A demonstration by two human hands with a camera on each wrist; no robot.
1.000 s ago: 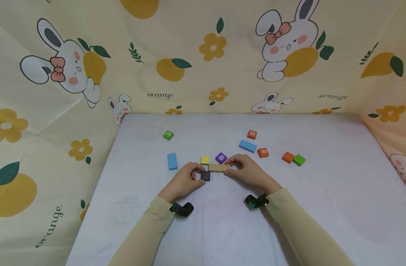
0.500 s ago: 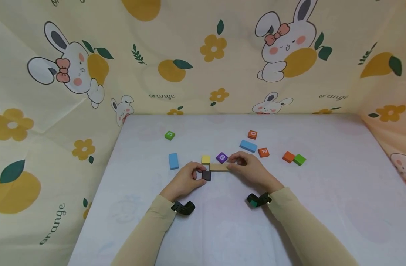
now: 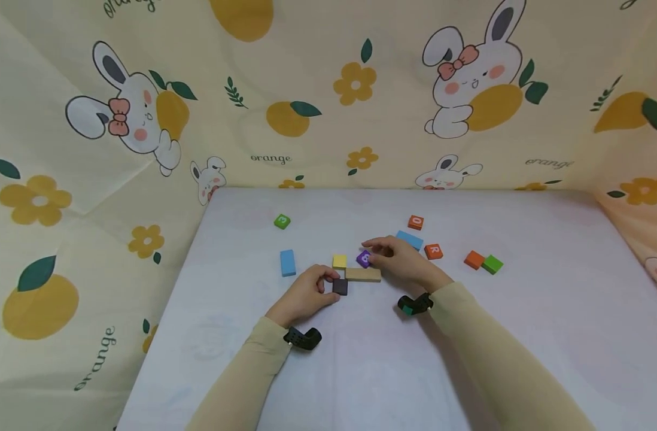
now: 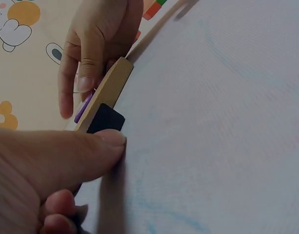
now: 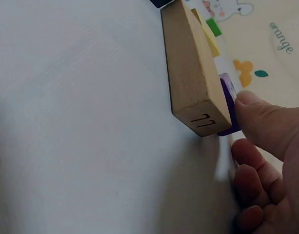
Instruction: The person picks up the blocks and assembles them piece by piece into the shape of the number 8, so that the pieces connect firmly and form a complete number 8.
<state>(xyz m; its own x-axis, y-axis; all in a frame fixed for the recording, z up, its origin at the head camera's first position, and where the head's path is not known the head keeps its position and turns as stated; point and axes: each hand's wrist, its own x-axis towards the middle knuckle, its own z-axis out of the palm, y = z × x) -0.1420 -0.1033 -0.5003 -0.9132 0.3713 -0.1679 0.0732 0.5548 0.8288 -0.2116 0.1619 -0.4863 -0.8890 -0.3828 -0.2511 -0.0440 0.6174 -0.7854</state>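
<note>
With my left hand [image 3: 306,292] I pinch the black block [image 3: 340,287], thumb at its near side and index finger at its far side. It lies flat on the table [image 3: 355,365], just in front of me and near the middle. My right hand [image 3: 408,261] is at the purple block [image 3: 364,258], which bears a white character and lies just behind the wooden block [image 3: 363,275]. There my fingers are spread: the thumb is against the purple block's right side, while the index finger reaches past its far side with a gap showing. From the right wrist I see the other fingertips curled loosely below the thumb.

The wooden block lies lengthwise, left to right, its left end just beside the black block's far right corner; the end toward my right hand carries two dark angular marks. The yellow block [image 3: 339,261] sits behind the black one, a small gap between them.

Farther left is a blue block [image 3: 288,263], and behind it a green block with a white character [image 3: 282,221]. Past my right hand, which partly hides it, lies a second blue block [image 3: 410,240], between an orange block with a white character [image 3: 416,222] and an orange block marked R [image 3: 433,251]. Well to the right, a plain orange block [image 3: 474,260] touches a plain green block [image 3: 492,264].
</note>
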